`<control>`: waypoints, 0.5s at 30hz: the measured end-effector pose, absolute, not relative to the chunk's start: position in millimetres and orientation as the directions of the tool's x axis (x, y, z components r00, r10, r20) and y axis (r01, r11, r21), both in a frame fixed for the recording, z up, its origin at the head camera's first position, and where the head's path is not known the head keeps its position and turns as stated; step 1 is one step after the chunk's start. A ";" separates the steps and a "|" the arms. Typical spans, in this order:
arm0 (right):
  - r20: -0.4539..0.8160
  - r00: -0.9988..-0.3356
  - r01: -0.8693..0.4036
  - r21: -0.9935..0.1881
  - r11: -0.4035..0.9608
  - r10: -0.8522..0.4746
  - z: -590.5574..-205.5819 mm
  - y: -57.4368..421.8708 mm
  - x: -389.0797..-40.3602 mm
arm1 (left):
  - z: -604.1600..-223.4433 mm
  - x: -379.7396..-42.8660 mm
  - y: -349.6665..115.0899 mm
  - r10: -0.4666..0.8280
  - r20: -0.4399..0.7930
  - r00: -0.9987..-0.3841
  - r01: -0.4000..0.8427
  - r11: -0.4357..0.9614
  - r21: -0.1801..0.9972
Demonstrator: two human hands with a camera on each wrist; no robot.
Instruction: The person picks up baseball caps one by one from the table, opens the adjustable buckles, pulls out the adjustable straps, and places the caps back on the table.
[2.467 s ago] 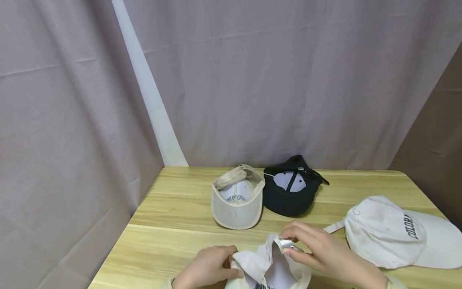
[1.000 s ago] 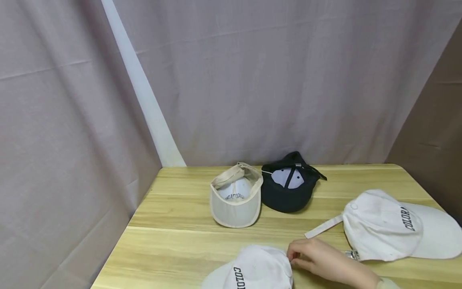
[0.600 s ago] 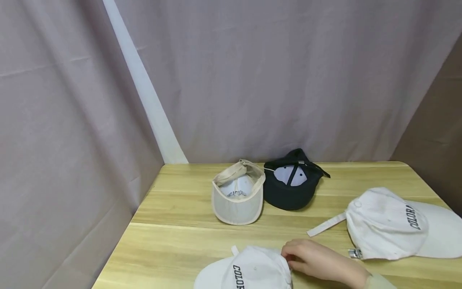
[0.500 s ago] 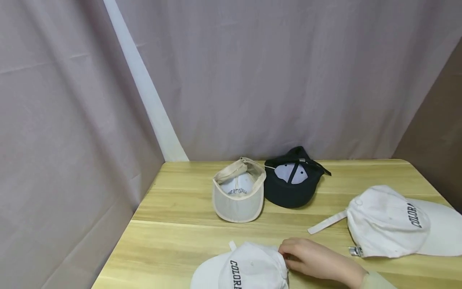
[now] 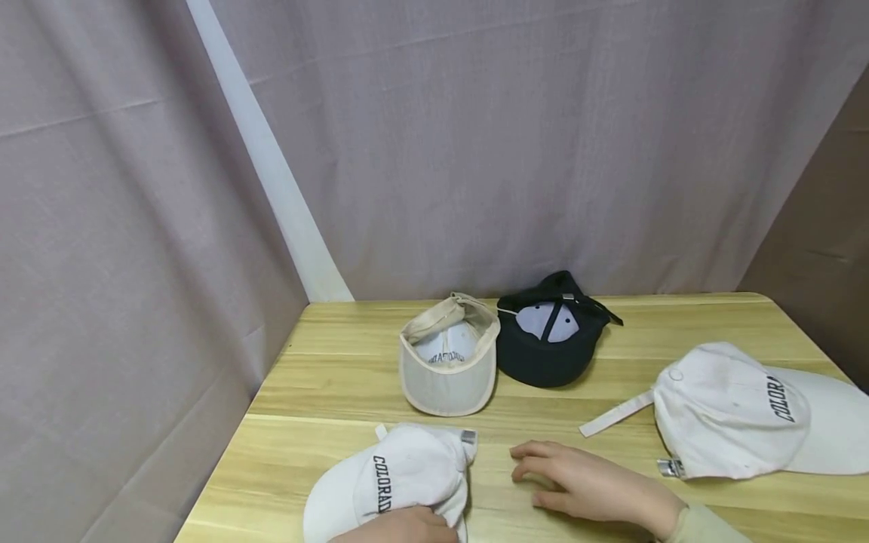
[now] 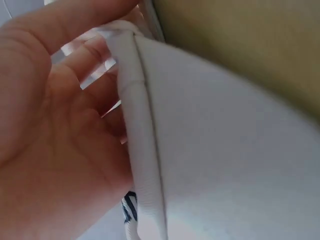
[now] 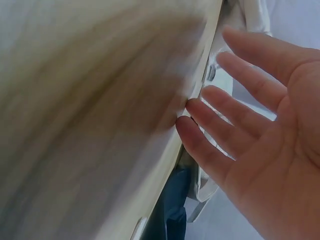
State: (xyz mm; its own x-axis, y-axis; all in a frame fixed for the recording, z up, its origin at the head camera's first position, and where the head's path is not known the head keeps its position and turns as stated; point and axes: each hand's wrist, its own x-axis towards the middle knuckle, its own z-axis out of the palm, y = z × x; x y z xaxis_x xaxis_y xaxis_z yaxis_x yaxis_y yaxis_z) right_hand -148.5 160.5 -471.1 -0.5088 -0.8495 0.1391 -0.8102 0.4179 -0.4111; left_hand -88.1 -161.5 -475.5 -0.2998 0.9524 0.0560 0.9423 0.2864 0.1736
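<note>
Left grip [image 5: 400,526] holds white cap [image 5: 416,467] — wrinkled cloth (rounded brim [image 5: 333,496]).

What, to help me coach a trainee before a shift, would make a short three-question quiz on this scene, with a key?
1. Fill the blank: in the head view, the black cap lies immediately to the right of the ____ cap.
2. True or false: the left hand is touching the near white cap.
3. What does the right hand hold? A) a strap B) nothing C) a buckle

Key: 1. beige, that is, the beige cap; 2. true; 3. B.
</note>
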 end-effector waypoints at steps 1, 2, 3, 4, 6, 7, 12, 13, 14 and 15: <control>0.134 -0.511 -0.808 -0.412 0.422 -0.849 -471.3 161.6 -148.7 | -472.5 -89.6 -166.9 0.939 0.060 -0.340 0.921 0.319 0.224; 0.130 -0.513 -0.807 -0.411 0.425 -0.849 -471.5 162.9 -149.0 | -469.3 -91.1 -172.4 0.922 0.062 -0.382 0.895 0.352 0.274; 0.127 -0.513 -0.807 -0.411 0.425 -0.849 -471.7 164.2 -149.2 | -466.2 -93.0 -178.4 0.900 0.063 -0.432 0.858 0.389 0.336; 0.122 -0.510 -0.806 -0.414 0.423 -0.851 -471.9 165.6 -149.8 | -463.3 -95.0 -185.0 0.879 0.062 -0.473 0.826 0.418 0.377; 0.109 -0.514 -0.797 -0.426 0.428 -0.851 -471.5 168.4 -150.8 | -459.1 -99.8 -198.7 0.855 0.051 -0.517 0.785 0.449 0.426; 0.102 -0.517 -0.793 -0.432 0.430 -0.850 -471.0 169.6 -151.3 | -457.7 -102.9 -205.4 0.842 0.044 -0.537 0.764 0.463 0.449; 0.044 -0.549 -0.749 -0.468 0.468 -0.835 -469.1 173.9 -153.0 | -458.4 -124.5 -239.2 0.816 0.021 -0.577 0.704 0.485 0.519; 0.039 -0.552 -0.746 -0.469 0.473 -0.833 -469.1 174.4 -153.0 | -458.9 -129.0 -246.0 0.815 0.018 -0.580 0.695 0.483 0.533; 0.030 -0.556 -0.740 -0.474 0.478 -0.831 -469.0 174.9 -153.0 | -459.0 -133.3 -253.0 0.812 0.015 -0.584 0.685 0.483 0.545; 0.026 -0.558 -0.737 -0.475 0.481 -0.829 -469.2 175.3 -152.9 | -458.7 -137.2 -259.9 0.809 0.014 -0.588 0.675 0.482 0.558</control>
State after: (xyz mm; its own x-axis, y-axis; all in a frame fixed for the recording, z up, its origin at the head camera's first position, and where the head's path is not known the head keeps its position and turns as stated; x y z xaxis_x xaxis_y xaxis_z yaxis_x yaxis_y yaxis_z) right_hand -152.9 175.3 -469.2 -0.5581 -0.8294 0.0264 -0.7369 0.4808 -0.4753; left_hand -137.2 -259.9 -458.7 -0.5882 0.8086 0.0135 0.6754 0.4820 0.5581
